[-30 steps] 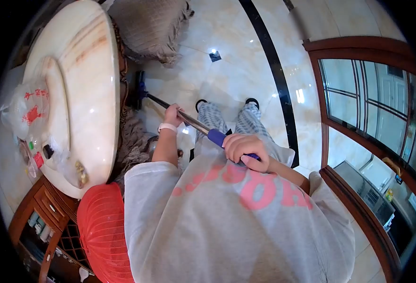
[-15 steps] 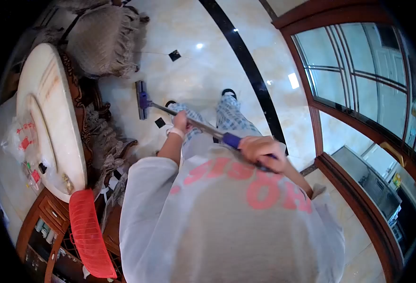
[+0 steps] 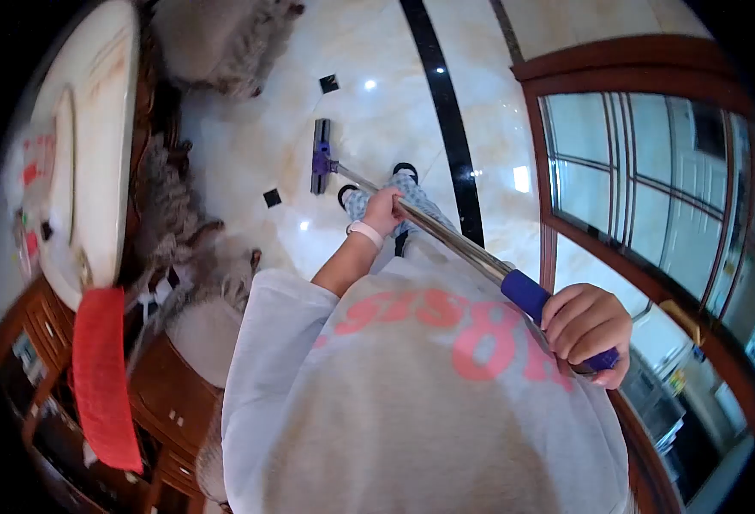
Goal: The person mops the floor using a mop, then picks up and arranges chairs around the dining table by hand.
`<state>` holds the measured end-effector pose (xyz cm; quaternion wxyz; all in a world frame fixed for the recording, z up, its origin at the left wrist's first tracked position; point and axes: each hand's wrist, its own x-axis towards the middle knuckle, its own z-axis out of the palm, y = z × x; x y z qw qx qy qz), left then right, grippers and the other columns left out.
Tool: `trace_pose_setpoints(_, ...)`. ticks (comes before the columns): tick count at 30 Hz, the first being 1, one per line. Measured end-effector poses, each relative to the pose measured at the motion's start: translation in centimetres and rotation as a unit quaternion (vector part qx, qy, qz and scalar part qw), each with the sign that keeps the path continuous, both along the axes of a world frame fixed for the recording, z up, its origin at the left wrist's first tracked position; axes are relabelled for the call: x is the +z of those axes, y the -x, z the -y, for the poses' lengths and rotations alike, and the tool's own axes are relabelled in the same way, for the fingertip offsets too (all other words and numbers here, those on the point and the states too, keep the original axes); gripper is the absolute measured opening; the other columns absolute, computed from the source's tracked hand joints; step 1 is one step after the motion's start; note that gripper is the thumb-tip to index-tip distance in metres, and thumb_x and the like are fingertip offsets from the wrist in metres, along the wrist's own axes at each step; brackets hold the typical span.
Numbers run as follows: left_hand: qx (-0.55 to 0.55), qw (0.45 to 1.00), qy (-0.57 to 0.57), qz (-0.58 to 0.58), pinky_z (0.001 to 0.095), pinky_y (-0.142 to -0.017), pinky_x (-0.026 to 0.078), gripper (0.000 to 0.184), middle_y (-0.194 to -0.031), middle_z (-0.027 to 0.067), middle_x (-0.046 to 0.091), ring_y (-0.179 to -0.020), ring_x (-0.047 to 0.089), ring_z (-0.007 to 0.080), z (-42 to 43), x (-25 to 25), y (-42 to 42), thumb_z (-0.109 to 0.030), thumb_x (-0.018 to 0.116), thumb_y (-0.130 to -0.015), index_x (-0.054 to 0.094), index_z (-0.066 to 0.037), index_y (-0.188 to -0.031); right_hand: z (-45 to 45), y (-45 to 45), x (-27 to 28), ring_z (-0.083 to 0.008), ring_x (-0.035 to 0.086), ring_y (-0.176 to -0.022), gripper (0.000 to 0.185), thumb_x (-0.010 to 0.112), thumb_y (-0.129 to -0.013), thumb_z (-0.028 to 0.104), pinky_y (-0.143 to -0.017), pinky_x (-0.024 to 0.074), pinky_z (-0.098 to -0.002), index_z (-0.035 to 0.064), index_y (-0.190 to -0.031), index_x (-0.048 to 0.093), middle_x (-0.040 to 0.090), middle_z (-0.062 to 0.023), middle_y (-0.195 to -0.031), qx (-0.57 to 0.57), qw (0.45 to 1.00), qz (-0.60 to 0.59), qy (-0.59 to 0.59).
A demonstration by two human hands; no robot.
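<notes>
A glossy tiled floor [image 3: 249,154] spreads right of the marble-topped table [image 3: 95,146], with wood-framed glass panels [image 3: 583,128] across from it. We hold one mop [image 3: 459,246], right of the table, in two hands: our right hand [image 3: 587,334] wraps its purple grip [image 3: 527,295]; farther along, our left hand [image 3: 383,212] closes round the metal pole [image 3: 429,224]. The pole slants forward, toward the table's side, to one flat head [image 3: 321,157] on the floor, its long axis running fore-and-aft.

two hands [image 3: 384,212] [image 3: 587,334], one mop [image 3: 454,241], two feet [image 3: 405,170] [image 3: 344,197]
</notes>
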<state>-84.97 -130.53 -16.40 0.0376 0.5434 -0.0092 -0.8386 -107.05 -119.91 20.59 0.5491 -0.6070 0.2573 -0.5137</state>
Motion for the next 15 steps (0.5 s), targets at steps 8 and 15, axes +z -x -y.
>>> trace_pose_setpoints(8, 0.187, 0.981, 0.030, 0.049, 0.0330, -0.058, 0.046, 0.013, -0.063, 0.0038, 0.048, -0.063, 0.051, 0.0188, 4.8, 0.7, -10.7, -0.012, 0.055, -0.076, 0.047, -0.011, -0.065, 5.9, -4.8, -4.6, -0.0261, 0.058, -0.065, 0.022, 0.059, -0.065, 0.025, -0.077, 0.0424, -0.0422, 0.0033, -0.062, 0.055, 0.058, -0.0087, -0.065, 0.035, 0.994, 0.060, -0.081)
trace_pose_setpoints(15, 0.333, 0.934, 0.096, 0.089, 0.0322, -0.068, 0.047, 0.007, -0.089, 0.0062, 0.061, -0.072, 0.055, 0.0152, 7.3, -2.3, -22.8, -0.010, 0.058, -0.080, 0.051, -0.009, -0.082, 11.6, -14.5, -12.8, -0.0244, 0.053, -0.070, 0.018, 0.054, -0.072, 0.019, -0.082, 0.0380, -0.0392, 0.0035, -0.062, 0.050, 0.055, -0.0073, -0.066, 0.061, 0.977, 0.122, -0.165)
